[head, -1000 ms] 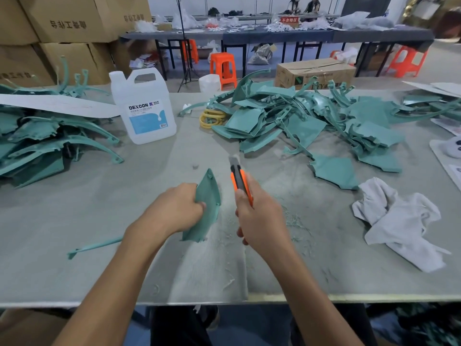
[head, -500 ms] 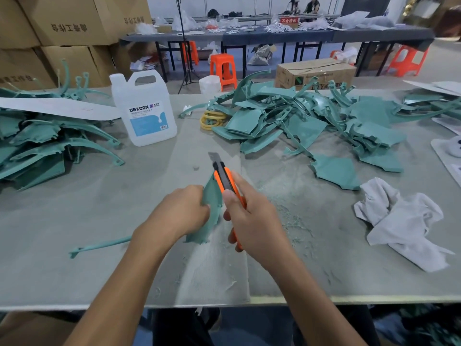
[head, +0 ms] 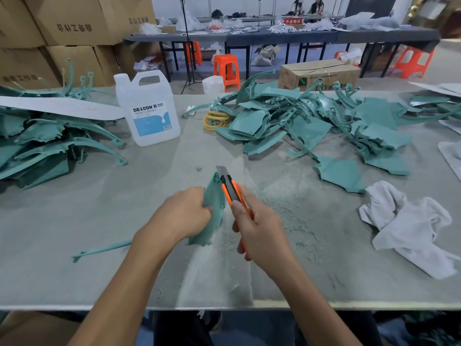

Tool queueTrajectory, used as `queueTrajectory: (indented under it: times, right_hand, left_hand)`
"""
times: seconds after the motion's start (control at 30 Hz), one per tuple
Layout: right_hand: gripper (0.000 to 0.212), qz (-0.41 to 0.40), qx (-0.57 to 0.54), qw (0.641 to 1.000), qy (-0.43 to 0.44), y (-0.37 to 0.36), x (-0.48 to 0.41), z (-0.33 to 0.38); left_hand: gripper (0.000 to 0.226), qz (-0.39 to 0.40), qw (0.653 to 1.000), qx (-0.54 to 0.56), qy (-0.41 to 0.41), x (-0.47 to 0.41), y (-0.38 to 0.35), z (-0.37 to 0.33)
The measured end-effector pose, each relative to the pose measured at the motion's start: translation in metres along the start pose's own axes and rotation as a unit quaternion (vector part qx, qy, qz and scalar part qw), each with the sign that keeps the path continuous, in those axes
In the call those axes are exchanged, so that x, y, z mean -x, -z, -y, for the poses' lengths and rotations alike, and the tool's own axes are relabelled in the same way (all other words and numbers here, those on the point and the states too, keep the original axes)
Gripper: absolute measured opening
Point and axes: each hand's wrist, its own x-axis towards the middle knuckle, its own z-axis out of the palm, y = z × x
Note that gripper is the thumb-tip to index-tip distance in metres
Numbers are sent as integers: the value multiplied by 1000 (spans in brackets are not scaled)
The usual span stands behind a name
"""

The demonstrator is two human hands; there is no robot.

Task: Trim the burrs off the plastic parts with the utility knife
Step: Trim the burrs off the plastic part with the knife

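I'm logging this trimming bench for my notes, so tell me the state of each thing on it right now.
Part: on end, gripped by left hand.
Knife: blade out, against the part's upper edge, gripped by right hand.
Jug: upright, capped.
Rag: crumpled, lying loose.
Box: closed.

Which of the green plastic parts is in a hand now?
The pointed green part gripped by the left hand, beside the utility knife; the other parts lie on the table.

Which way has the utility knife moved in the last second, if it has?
Yes: the utility knife has shifted left, toward the white jug, and now lies against the right edge of the green part.
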Motion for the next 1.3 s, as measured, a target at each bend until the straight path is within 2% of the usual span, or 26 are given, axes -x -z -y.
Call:
queueTrajectory:
  times: [0.13,0.23,0.37,0.47,0.53,0.63,0.73,0.8,0.87,0.93,0.97,1.0,1.07,1.13,1.23,1.3]
  right_hand:
    - [35,56,172,982,-51,-3,3,-9]
    - [32,60,198,977,-59,-1,1,-8]
    - [31,5,47,998,41,0,2,10]
    - [15,-59,-64,995,46,6,-1,30]
    - [22,-93,-80,991,53,17,-9,36]
    - [29,-64,-97,993,36,31,-17,40]
    - [24,-8,-124,992,26,37,-20,37]
    - [25,0,-131,991,29,41,-18,34]
    - [27,-10,-152,988,30,44,-13,34]
    - [27,-21,-187,982,30,42,-5,32]
    - [26,-29,-207,978,27,38,-1,32]
    - [26,-37,-226,973,24,34,3,31]
    - [31,-42,-255,966,16,27,10,28]
    - [34,-22,-256,966,-3,23,16,26]
    - [35,13,-259,965,-38,24,22,24]
    - [33,33,-267,961,-58,25,24,22]
  left_hand:
    - [12,2,1000,6,3,1,1,1]
    - [11,1,1000,10,1,2,1,1]
    - [10,-4,1000,-5,-6,4,0,0]
    - [13,6,999,-52,-14,6,2,2]
    - [18,10,994,-103,-21,10,6,2]
    - [31,-2,985,-160,-59,16,18,-2]
    - [32,-6,987,-135,-91,22,35,-10]
    - [35,-53,986,-127,-94,25,44,-11]
    - [39,-173,970,-125,-112,25,45,-9]
    - [55,-294,940,-119,-125,27,31,-8]
    - [61,-329,933,-78,-125,29,21,-11]
    - [60,-332,936,-23,-117,31,10,-15]
    - [56,-233,964,106,-78,39,-10,-20]
    - [66,-101,975,187,-69,45,-29,-15]
    - [38,-20,936,337,-97,49,-43,-14]
    - [43,47,888,445,-105,53,-52,-10]
